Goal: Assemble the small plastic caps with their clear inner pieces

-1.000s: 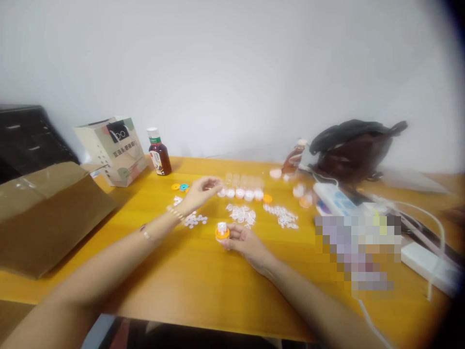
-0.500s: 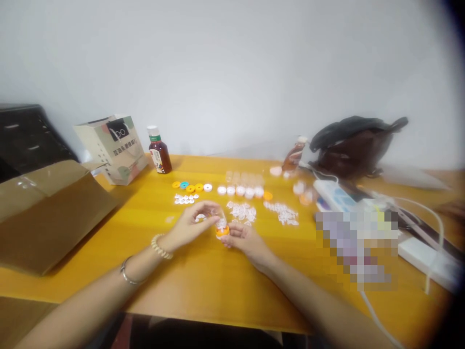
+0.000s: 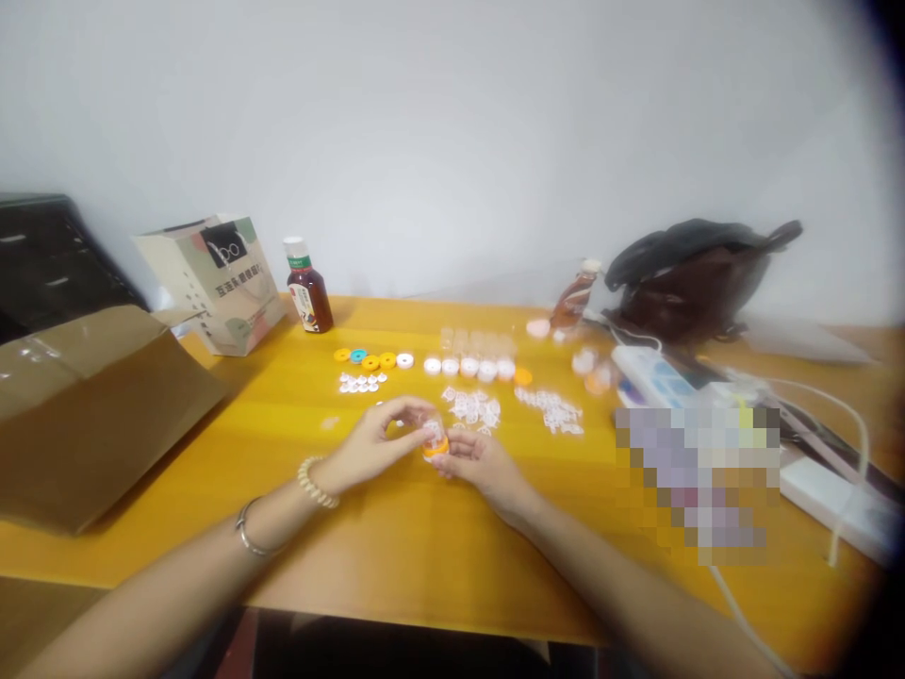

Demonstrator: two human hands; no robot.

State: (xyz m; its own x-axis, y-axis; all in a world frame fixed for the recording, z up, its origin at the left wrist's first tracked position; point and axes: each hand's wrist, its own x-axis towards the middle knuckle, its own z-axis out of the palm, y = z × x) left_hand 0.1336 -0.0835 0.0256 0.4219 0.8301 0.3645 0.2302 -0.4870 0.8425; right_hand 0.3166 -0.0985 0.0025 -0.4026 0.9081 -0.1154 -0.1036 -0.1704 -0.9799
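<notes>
Both my hands meet over the middle of the yellow table (image 3: pixel 396 556). My right hand (image 3: pixel 481 467) grips a small orange cap (image 3: pixel 436 447) with a white piece on top. My left hand (image 3: pixel 374 448), with a bead bracelet and a bangle on the wrist, pinches that same small part from the left, fingers closed on it. Behind the hands lie heaps of small white plastic pieces (image 3: pixel 473 408) and a row of coloured rings (image 3: pixel 371 359) and white caps (image 3: pixel 470 366).
A brown cardboard box (image 3: pixel 91 415) lies at the left. A paper bag (image 3: pixel 212 283) and a dark drink bottle (image 3: pixel 305 288) stand at the back. A dark bag (image 3: pixel 693 278), a power strip (image 3: pixel 657 377) and white cables sit at the right.
My left hand came back from the row of caps at the rear to the orange cap in my right hand. It now pinches the part there.
</notes>
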